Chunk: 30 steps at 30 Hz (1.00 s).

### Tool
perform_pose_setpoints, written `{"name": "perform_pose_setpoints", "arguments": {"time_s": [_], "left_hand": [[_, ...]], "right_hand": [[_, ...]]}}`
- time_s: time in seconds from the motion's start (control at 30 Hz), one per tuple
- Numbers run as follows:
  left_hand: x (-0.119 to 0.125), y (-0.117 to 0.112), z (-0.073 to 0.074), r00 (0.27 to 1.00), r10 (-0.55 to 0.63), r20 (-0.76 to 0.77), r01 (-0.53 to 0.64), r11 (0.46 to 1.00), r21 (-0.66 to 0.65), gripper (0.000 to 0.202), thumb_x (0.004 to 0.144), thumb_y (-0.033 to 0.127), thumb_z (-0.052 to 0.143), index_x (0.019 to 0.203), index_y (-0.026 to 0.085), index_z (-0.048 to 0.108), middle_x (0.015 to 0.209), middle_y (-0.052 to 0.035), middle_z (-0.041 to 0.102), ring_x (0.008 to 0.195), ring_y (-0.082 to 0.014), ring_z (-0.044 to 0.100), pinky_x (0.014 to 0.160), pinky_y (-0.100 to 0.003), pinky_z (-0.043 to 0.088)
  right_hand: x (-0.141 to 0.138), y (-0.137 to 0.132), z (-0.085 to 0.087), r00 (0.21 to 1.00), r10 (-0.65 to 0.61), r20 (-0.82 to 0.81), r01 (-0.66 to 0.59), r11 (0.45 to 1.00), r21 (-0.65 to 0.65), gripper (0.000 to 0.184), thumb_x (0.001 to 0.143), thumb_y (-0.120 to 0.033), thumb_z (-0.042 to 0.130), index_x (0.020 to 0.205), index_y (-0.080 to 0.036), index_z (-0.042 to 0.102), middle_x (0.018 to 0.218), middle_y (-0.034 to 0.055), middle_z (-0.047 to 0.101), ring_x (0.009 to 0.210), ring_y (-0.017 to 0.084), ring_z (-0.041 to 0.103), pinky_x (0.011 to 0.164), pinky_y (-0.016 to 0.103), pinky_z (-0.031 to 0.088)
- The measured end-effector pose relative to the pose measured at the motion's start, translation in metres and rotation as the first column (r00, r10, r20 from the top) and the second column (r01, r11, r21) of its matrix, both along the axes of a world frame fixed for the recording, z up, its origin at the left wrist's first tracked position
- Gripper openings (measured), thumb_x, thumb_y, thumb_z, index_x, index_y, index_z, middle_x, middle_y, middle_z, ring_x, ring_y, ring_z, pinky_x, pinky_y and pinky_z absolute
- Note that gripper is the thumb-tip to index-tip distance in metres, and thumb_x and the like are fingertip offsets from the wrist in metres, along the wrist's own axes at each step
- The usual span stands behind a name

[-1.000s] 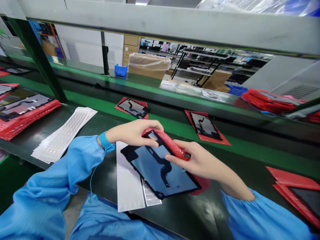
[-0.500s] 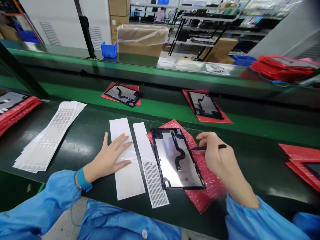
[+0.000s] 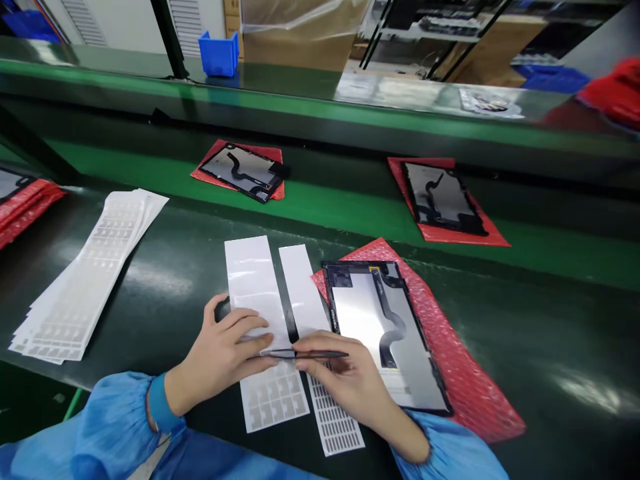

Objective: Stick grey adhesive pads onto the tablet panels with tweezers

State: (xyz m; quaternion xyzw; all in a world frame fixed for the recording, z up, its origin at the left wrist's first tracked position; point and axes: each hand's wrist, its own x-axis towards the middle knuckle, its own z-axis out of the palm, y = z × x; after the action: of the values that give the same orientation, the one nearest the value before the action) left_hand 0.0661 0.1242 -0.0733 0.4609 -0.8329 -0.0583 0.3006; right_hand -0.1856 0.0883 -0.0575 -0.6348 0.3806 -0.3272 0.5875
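Note:
My left hand (image 3: 225, 350) lies flat with fingers stretched on a white sticker sheet (image 3: 257, 313) on the dark bench. My right hand (image 3: 345, 380) is closed on black tweezers (image 3: 305, 354), whose tip points left onto that sheet near my left fingertips. A second, narrower sticker strip (image 3: 320, 400) lies beside it, partly under my right hand. To the right a tablet screen panel (image 3: 387, 333) with a black flex cable lies face down on a red bubble bag (image 3: 450, 360).
A stack of white sticker sheets (image 3: 90, 273) lies at the left. Two more panels on red bags (image 3: 243, 172) (image 3: 443, 200) sit on the green conveyor belt (image 3: 340, 213) behind. Red bags (image 3: 25, 200) are piled at the far left. A blue bin (image 3: 217, 53) stands beyond.
The panel was set down on the red bag. My left hand went flat onto the sticker sheet. My right hand took up tweezers and moved left from the panel to the sheet.

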Motion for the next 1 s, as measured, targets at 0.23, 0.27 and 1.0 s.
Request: {"name": "perform_pose_setpoints", "arguments": {"time_s": [0.23, 0.27, 1.0], "left_hand": [[-0.002, 0.0, 0.002, 1.0, -0.014, -0.006, 0.014, 1.0, -0.023, 0.019, 0.096, 0.043, 0.074, 0.104, 0.026, 0.074, 0.104, 0.0029, 0.076, 0.101, -0.017, 0.067, 0.119, -0.049, 0.016], [-0.002, 0.0, 0.002, 1.0, -0.015, -0.009, 0.015, 1.0, -0.017, 0.019, 0.096, 0.042, 0.075, 0.104, 0.026, 0.074, 0.104, 0.0032, 0.076, 0.101, -0.017, 0.067, 0.119, -0.049, 0.016], [-0.004, -0.001, 0.016, 0.999, 0.037, -0.022, -0.036, 0.998, 0.057, 0.039, 0.088, 0.061, 0.076, 0.105, 0.026, 0.074, 0.113, -0.0004, 0.075, 0.104, -0.0231, 0.068, 0.122, -0.059, 0.012]], "right_hand": [[0.004, 0.006, -0.006, 0.992, -0.124, -0.039, 0.127, 0.987, 0.102, 0.014, 0.083, -0.031, 0.087, 0.095, -0.024, 0.085, 0.092, 0.005, 0.081, 0.081, 0.022, 0.08, 0.072, 0.021, 0.067], [0.004, 0.006, -0.006, 0.992, -0.12, -0.041, 0.123, 0.986, 0.108, 0.014, 0.083, -0.03, 0.087, 0.095, -0.024, 0.085, 0.091, 0.0047, 0.081, 0.079, 0.022, 0.08, 0.071, 0.02, 0.067], [-0.012, -0.006, 0.014, 0.969, -0.216, 0.12, 0.178, 0.948, 0.263, 0.025, 0.088, -0.037, 0.084, 0.095, -0.02, 0.068, 0.076, 0.0033, 0.078, 0.072, 0.021, 0.079, 0.066, 0.023, 0.065]]}}
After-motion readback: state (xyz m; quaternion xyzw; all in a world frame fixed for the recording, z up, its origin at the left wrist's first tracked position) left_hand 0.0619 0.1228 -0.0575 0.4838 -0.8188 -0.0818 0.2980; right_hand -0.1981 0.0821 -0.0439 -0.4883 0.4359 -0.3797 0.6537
